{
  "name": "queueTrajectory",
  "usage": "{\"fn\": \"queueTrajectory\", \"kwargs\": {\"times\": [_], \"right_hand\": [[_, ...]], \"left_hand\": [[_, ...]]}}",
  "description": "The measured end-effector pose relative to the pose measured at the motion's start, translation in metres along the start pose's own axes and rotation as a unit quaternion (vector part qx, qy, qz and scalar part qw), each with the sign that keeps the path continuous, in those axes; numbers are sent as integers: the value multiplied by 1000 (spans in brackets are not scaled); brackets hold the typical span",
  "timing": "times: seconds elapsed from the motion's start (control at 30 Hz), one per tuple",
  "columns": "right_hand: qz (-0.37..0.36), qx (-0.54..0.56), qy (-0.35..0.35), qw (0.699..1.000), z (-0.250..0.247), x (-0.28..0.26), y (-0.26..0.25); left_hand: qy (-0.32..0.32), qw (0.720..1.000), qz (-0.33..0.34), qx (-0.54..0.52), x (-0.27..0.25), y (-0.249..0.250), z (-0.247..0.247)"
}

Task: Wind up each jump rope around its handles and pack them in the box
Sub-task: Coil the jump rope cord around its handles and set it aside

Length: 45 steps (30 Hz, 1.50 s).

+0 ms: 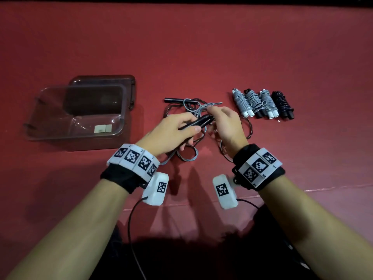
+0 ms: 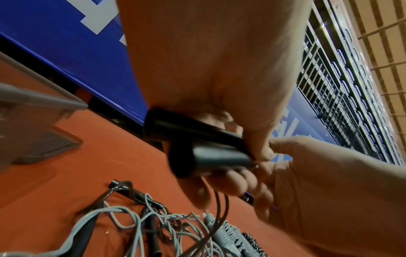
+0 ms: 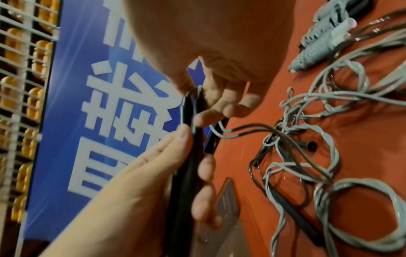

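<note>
The left hand (image 1: pixel 171 130) gripped both black handles (image 1: pixel 196 122) side by side as a core; the right hand (image 1: pixel 224 123) pinched the cord (image 3: pixel 241 132) at their tips, ready to wind.

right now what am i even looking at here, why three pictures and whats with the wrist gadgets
No machine here: a person works with bare hands, wearing three cameras. The big picture comes from the head, looking down. The other two come from the wrist bands, looking along each hand.

The left hand grips two black handles side by side. The right hand pinches the rope where it leaves their tips.

On the red table lie a tangle of loose ropes, four wound ropes in a row on the right, and on the left a clear box with nothing packed in it, its lid behind.
</note>
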State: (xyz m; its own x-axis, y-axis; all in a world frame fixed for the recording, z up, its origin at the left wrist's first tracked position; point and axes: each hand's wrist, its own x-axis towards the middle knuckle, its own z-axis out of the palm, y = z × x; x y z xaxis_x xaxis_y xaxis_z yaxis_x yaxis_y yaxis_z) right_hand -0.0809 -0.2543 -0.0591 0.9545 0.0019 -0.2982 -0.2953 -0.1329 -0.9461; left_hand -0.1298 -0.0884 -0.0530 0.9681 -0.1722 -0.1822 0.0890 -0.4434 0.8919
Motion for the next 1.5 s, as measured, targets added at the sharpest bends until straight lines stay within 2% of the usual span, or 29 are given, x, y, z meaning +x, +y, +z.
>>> {"fn": "queueTrajectory", "kwargs": {"times": [0.07, 0.1, 0.17, 0.2, 0.27, 0.33, 0.53, 0.7, 0.77, 0.87, 0.97, 1.07, 1.13, 1.2, 1.3, 1.37, 1.5], "right_hand": [[-68, -84, 43, 993, -4, 0, 4], [-112, -106, 36, 987, -7, 1, 5], [-178, -102, -48, 978, -12, 2, 5], [-181, -82, -100, 975, -13, 1, 2], [-136, -8, -172, 976, -11, -3, -5], [-98, 47, -205, 973, -11, -3, -4], [-60, 130, -210, 967, -13, -7, -4], [-47, 134, -145, 979, -7, -12, -5], [-21, 104, -142, 984, -1, -16, -5], [-4, -12, -124, 992, 5, -22, 1], [5, 3, -129, 992, 5, -25, 7], [-7, -1, -149, 989, 1, -21, 11], [-26, -18, -162, 986, -2, -19, 12], [-51, -10, -183, 982, -5, -20, 12], [-114, -40, -207, 971, -11, -20, 10], [-145, -98, -202, 964, -12, -18, 7], [-136, -195, -180, 954, -18, -7, 7]], "left_hand": [[-32, 999, -15, -35, -1, 1, -7], [-58, 996, -22, -57, -2, 1, -10], [-98, 989, -29, -111, -6, 3, -14], [-102, 985, -30, -139, -8, 4, -15], [-93, 974, -28, -205, -11, 7, -16], [-75, 958, -29, -275, -12, 9, -16], [-41, 939, -53, -338, -15, 11, -18], [-93, 931, -46, -349, -17, 22, -6], [-102, 931, -42, -348, -17, 26, 1], [-66, 948, -46, -309, -12, 24, 11], [16, 960, -60, -273, -8, 15, 16], [72, 948, -94, -296, -4, 8, 19], [81, 937, -114, -319, -4, 7, 18], [49, 934, -127, -331, -4, 5, 12], [0, 950, -85, -301, -5, 3, 3], [14, 955, -66, -289, -6, 1, 2], [102, 949, -89, -286, -2, -8, 4]]}}
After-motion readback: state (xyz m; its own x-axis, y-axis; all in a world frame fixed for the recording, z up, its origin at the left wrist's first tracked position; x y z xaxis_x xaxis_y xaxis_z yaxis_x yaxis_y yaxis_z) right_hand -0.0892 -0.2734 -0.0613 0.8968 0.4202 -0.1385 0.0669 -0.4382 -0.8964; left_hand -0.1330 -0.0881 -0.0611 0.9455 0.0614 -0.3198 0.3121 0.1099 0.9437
